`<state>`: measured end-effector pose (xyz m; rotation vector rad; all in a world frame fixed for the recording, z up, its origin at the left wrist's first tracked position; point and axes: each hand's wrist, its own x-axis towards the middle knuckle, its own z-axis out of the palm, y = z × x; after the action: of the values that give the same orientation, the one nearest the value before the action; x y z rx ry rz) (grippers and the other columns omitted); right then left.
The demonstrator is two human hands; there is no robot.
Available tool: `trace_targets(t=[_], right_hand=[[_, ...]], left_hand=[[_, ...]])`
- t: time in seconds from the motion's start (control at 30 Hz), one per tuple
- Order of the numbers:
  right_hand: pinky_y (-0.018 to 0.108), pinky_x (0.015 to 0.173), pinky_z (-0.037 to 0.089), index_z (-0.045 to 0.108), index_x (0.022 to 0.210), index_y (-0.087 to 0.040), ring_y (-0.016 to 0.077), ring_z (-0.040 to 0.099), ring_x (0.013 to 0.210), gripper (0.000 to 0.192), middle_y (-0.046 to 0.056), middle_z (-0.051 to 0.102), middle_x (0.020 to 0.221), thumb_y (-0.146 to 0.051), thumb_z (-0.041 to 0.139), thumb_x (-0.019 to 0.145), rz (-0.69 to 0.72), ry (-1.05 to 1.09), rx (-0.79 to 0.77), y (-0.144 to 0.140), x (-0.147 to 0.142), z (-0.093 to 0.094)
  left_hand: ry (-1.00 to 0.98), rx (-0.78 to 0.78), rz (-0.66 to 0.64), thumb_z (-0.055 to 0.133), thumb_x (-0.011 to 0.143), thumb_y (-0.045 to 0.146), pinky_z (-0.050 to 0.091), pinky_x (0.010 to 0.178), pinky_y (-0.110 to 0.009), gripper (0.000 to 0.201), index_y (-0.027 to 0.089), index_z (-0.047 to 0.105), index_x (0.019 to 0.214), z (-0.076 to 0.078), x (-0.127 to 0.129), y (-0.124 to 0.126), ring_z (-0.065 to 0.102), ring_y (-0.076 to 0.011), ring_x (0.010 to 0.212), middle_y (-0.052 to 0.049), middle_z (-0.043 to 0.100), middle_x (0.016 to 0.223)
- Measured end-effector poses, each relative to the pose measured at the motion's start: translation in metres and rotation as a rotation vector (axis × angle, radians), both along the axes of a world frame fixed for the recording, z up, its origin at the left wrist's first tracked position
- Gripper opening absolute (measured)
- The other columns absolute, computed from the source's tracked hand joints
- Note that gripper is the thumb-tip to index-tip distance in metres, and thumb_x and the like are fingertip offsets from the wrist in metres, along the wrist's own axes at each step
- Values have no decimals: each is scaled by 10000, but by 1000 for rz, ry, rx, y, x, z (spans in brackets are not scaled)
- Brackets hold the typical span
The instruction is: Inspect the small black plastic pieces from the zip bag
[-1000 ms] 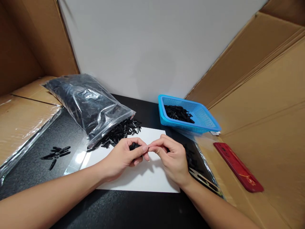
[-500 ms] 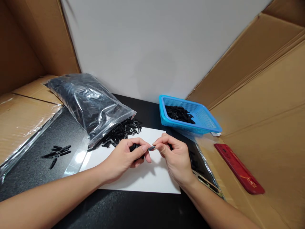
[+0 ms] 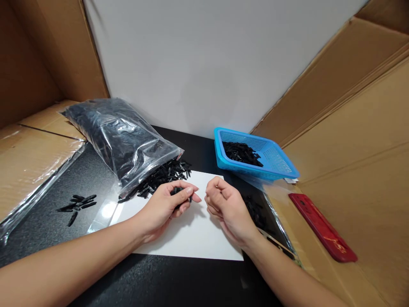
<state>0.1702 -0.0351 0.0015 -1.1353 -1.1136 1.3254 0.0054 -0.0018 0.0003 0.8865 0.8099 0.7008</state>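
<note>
My left hand (image 3: pixel 166 204) is curled over the white sheet (image 3: pixel 191 236), holding a small bunch of black plastic pieces (image 3: pixel 179 191) between thumb and fingers. My right hand (image 3: pixel 226 207) hovers just to its right with fingers curled; whether a piece lies inside them is hidden. A clear bag of black pieces (image 3: pixel 118 136) lies at the back left, and a pile of pieces (image 3: pixel 162 175) spills from its mouth onto the sheet. At the back right stands a blue basket (image 3: pixel 281 172) that holds more black pieces (image 3: pixel 241 152).
A few black pieces (image 3: pixel 76 204) lie apart on the black table (image 3: pixel 166 281) at the left. A red flat object (image 3: pixel 322 232) rests on cardboard at the right. Cardboard walls flank both sides, with a white wall behind. More clear plastic lies under my right wrist.
My hands were pinching one piece together between their fingertips; now they have drawn apart, and my right hand has pulled back with fingers curled.
</note>
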Motion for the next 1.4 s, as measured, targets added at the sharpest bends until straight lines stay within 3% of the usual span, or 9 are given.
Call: trace_targets(t=[0.07,0.13,0.27,0.37,0.53,0.67,0.8,1.03,1.4], right_hand=[[219,453,248,582,818,-213,88,273,454,265,-105,336,528,-401,757,751,-55,-278,143,-3,-3,-3],[231,500,285,639,873,-204,93,303,477,220,-107,316,529,-318,776,744,-88,-503,275,-6,-5,-4],[243,490,280,712,874,-182,88,294,458,95,-89,340,531,-260,704,819,-132,-682,446,-8,-5,-5],[253,469,263,753,884,-164,95,294,457,128,-68,393,525,-241,653,857,-179,-677,475,-7,-2,-6],[257,478,286,784,878,-187,111,332,486,151,-52,418,520,-264,659,841,-223,-533,350,-6,1,-7],[249,475,281,793,849,-201,105,326,488,132,-59,383,520,-237,676,801,-251,-476,322,-5,2,-4],[246,474,275,793,852,-206,104,327,495,130,-59,384,527,-230,679,794,-240,-444,309,-3,3,-3],[247,494,286,786,854,-204,102,331,505,121,-64,359,535,-231,684,794,-244,-403,281,-3,5,-5],[250,462,261,784,859,-213,102,324,483,122,-57,418,520,-222,677,802,-223,-432,323,-5,4,-4]], left_hand=[[7,10,1,706,803,443,185,456,-200,301,143,690,789,-1,0,0,281,-60,471,67,429,473],[10,23,6,716,797,443,201,463,-192,299,146,684,776,-2,-1,0,296,-58,480,60,452,488],[3,22,27,725,791,440,197,453,-181,295,151,669,767,0,-1,0,299,-51,475,63,459,488],[-25,-1,34,716,803,434,186,439,-170,282,157,663,793,0,-1,1,310,-44,464,63,475,500],[-66,-21,42,680,836,420,198,429,-150,277,145,665,870,2,-2,1,366,-20,480,-13,649,774],[-50,-69,21,630,870,393,209,415,-150,273,124,673,889,5,-1,0,354,-20,464,-13,625,755],[-53,-111,19,659,818,218,211,410,-149,159,120,684,941,6,-1,1,373,-25,472,-8,623,738],[-70,-85,10,748,780,251,258,433,-132,315,145,650,1061,1,-2,2,391,-25,498,-29,691,782],[-68,-69,-37,712,818,371,201,422,-147,255,122,671,855,2,-2,2,339,-15,463,-13,657,708]])
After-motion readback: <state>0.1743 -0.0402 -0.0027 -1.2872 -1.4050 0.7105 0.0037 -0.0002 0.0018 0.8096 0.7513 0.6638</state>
